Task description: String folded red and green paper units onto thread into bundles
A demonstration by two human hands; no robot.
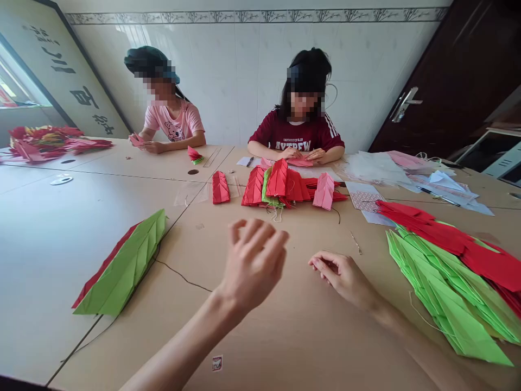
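My left hand (254,263) is raised over the middle of the table, its fingers loosely bent and a little apart. Its palm faces away, and no object shows in it. Low over the tabletop, my right hand (340,274) has its thumb and fingers closed together; anything between them is hidden. A dark thread (183,276) runs from a folded green and red paper piece (122,266) at the left towards my left forearm. Beyond my right hand lies a small metal pin-like item (356,243). Stacked pleated green papers (443,293) and red papers (451,233) lie at the right.
Across the table (285,336), red, pink and green folded papers (280,184) lie in a row. Two people (297,127) sit opposite, handling pink paper. Plastic bags (374,168) and a pen (439,196) lie back right; a red paper heap (49,142) is far left.
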